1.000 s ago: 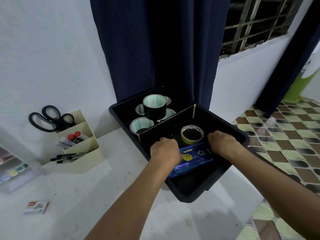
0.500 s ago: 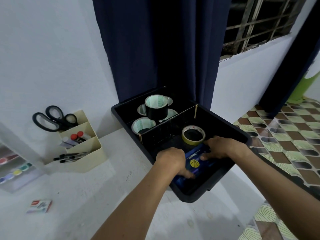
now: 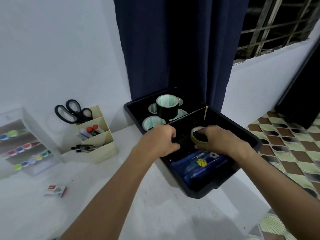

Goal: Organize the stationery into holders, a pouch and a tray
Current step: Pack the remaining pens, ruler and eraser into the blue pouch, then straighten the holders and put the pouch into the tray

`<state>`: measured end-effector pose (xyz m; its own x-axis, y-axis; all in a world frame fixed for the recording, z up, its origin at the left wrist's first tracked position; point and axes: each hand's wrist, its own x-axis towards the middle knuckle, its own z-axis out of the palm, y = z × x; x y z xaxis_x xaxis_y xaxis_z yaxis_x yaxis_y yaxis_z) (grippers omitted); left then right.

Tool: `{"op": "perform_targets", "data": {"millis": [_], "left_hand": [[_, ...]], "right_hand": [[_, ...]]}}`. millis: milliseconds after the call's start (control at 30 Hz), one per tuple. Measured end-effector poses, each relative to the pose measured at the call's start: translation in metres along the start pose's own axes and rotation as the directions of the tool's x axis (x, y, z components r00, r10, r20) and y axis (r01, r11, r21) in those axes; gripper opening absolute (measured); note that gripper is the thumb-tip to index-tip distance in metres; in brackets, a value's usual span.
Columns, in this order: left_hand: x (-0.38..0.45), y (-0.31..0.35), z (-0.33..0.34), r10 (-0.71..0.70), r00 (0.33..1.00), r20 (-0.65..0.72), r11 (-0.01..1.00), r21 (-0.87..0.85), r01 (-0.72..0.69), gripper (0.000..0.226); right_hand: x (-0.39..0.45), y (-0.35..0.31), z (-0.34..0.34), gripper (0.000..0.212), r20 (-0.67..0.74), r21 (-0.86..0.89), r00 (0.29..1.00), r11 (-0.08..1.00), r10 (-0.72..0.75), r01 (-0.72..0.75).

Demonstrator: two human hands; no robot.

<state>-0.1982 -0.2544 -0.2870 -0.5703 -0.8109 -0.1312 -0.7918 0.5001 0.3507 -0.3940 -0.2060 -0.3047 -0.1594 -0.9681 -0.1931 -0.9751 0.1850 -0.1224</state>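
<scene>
Both your hands have left the blue pouch (image 3: 199,168) lying along the near edge of the black tray (image 3: 252,135) at the counter's far right corner, your right hand (image 3: 220,142) now curling round the yellow tape roll (image 3: 196,135), your left hand (image 3: 161,141) loosely curled beside it, its hold unclear.

head view | faces forward-down | close over tray (image 3: 249,135) | edges perhaps warped

White table (image 3: 155,213) carries a black tray (image 3: 199,191), cream holder (image 3: 103,146), clear organizer (image 3: 34,135) and small box (image 3: 55,191)
</scene>
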Motion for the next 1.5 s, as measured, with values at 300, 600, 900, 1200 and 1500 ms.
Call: {"op": "perform_targets", "data": {"millis": [300,600,900,1200,1500], "left_hand": [[-0.097,-0.101,-0.054,-0.294,0.909,-0.294,0.955,-0.045,0.295,0.032],[-0.251,-0.201,-0.028,-0.703,0.704,-0.098,0.711,-0.095,0.697,0.041],[-0.275,-0.213,0.031,-0.582,0.776,0.244,0.773,-0.129,0.621,0.092],[-0.253,-0.238,0.034,-0.644,0.759,0.099,0.75,-0.113,0.652,0.067],[-0.242,-0.249,0.043,-0.728,0.674,-0.123,0.683,-0.209,0.7,0.086]], "right_hand": [[0.0,-0.16,-0.03,0.047,-0.145,0.125,0.849,0.842,-0.508,0.525],[-0.016,-0.322,0.035,0.039,0.148,0.143,0.469,0.488,-0.871,0.861],[0.009,-0.376,0.097,0.082,0.335,-0.146,0.425,0.399,-0.841,0.905],[0.024,-0.383,0.108,0.062,0.315,-0.115,0.46,0.447,-0.83,0.887],[0.026,-0.361,0.097,0.081,0.351,-0.105,0.58,0.585,-0.735,0.804]]}}
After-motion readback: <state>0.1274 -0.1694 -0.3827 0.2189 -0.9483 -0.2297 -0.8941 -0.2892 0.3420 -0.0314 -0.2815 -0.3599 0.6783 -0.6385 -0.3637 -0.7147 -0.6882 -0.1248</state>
